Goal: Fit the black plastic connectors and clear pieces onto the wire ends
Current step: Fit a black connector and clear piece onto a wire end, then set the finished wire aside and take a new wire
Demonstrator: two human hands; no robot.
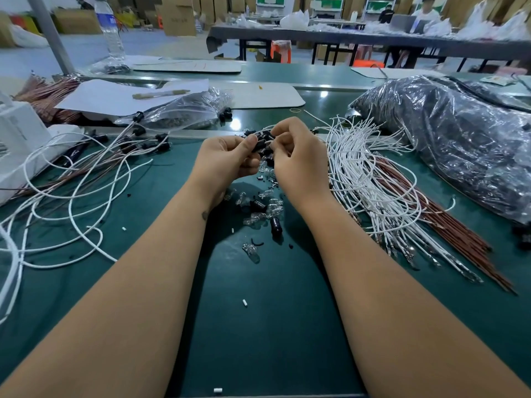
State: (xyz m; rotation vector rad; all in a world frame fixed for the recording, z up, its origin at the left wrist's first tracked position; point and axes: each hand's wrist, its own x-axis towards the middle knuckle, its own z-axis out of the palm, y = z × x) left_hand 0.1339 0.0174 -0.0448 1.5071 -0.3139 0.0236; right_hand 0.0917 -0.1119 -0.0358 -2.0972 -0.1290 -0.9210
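On the far left we see a white box point(20, 145) and loose white wires point(71, 193) curling over the green table point(258, 326). Some of these wires already have black ends point(161, 137) on them, so we think they are the finished ones. Behind them sits a clear bag point(184, 110) with dark parts in it, some white paper point(120, 96) with a pen point(161, 94) on top, and a water bottle point(110, 27). In the middle, our left hand point(224, 162) has its fingers curled around a black connector point(260, 142), and it may hold more small parts, but we cannot tell. Our right hand point(298, 165) has its fingers curled in tight and seems to pinch a thin white wire end point(268, 142) right at the connector. Under our hands lies a little pile of clear pieces point(258, 216) and a few more black connectors point(275, 225). To the right is a big bunch of white wires with metal tips point(373, 191), then thin brown wires point(448, 225), then a big shiny bag point(459, 145) full of dark parts. What could go wrong? The wire end could bend if we push it in crooked. A clear piece could slip out of our fingers, since it is small and smooth, and roll off into the wires. We could also tug the wrong wire, because so many cross each other. The bottle has a blue label, but the words on it are too blurry to read, and we cannot read any other writing.
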